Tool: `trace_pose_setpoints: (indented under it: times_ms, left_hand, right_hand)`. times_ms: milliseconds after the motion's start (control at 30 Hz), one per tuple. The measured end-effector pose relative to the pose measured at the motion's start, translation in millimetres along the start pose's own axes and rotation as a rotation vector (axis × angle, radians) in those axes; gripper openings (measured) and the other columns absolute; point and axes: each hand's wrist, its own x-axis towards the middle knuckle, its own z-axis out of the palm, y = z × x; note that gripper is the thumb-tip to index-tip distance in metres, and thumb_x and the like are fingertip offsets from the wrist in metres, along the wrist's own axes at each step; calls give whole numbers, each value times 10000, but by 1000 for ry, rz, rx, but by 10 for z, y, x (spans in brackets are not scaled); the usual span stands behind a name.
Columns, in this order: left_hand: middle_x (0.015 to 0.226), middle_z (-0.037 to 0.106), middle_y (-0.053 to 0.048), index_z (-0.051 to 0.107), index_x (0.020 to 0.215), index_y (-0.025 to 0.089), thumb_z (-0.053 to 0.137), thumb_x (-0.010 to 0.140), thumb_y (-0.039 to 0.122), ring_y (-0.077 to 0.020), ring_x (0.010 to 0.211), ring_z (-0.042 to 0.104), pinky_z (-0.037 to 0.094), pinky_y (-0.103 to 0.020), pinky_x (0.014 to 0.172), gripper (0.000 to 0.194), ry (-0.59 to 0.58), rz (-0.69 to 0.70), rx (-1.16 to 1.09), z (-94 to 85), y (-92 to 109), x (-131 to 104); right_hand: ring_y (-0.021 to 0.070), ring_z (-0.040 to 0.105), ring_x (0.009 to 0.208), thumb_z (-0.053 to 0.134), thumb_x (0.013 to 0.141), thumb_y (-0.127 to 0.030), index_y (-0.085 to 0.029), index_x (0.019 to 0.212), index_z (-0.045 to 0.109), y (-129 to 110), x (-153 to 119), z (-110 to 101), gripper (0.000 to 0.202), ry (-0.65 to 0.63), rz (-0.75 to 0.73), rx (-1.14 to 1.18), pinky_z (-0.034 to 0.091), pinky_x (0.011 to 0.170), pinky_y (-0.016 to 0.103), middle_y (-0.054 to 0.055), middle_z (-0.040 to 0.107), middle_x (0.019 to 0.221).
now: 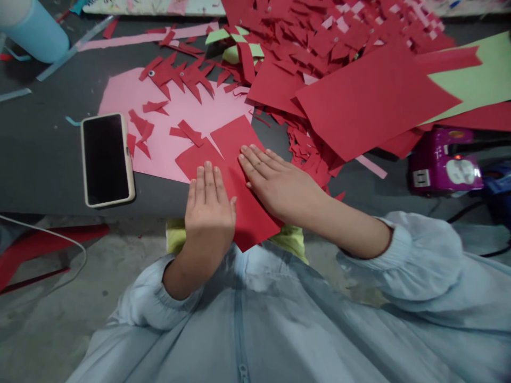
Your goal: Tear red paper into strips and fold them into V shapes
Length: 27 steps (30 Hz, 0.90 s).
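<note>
A sheet of red paper (249,207) with a slit at its far edge lies at the table's near edge, its lower corner jutting over the side. My left hand (209,207) is flat on its left part, fingers stretched out and pointing away from me. Across its right side my right hand (275,178) rests palm down, fingers extended. Beneath the red sheet is a pink sheet of paper (159,154). On the pink sheet are red paper fish (162,74) with stuck-on eyes and several small red paper scraps (141,125).
Left of the pink sheet lies a phone (106,159). Red sheets (371,101) and a heap of red paper pieces (311,37) cover the back right. A purple glue gun-like device (447,162) stands at right. A blue cup (38,32) is at the far left.
</note>
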Motion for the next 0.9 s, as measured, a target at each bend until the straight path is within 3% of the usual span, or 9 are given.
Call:
trace_pose_setpoints:
  times_ms: [633, 900]
  left_hand:
    - [1555, 283, -290, 336, 1466, -88, 387, 976, 265, -370, 1470, 301, 305, -516, 1203, 606, -30, -95, 2, 44, 65, -15]
    - [1564, 278, -306, 320, 1471, -90, 350, 981, 241, -367, 1488, 272, 280, -520, 1205, 592, -87, -6, 3, -104, -62, 86]
  right_hand:
    - [337, 296, 1471, 337, 993, -170, 86, 1469, 355, -113, -16, -10, 541, -48, 116, -11, 265, 1211, 539, 291, 301, 1548]
    - [309, 365, 1450, 334, 1002, -178, 43, 1437, 434, -35, -89, -106, 498, 50, 4, -3, 339, 1179, 536, 275, 385, 1519]
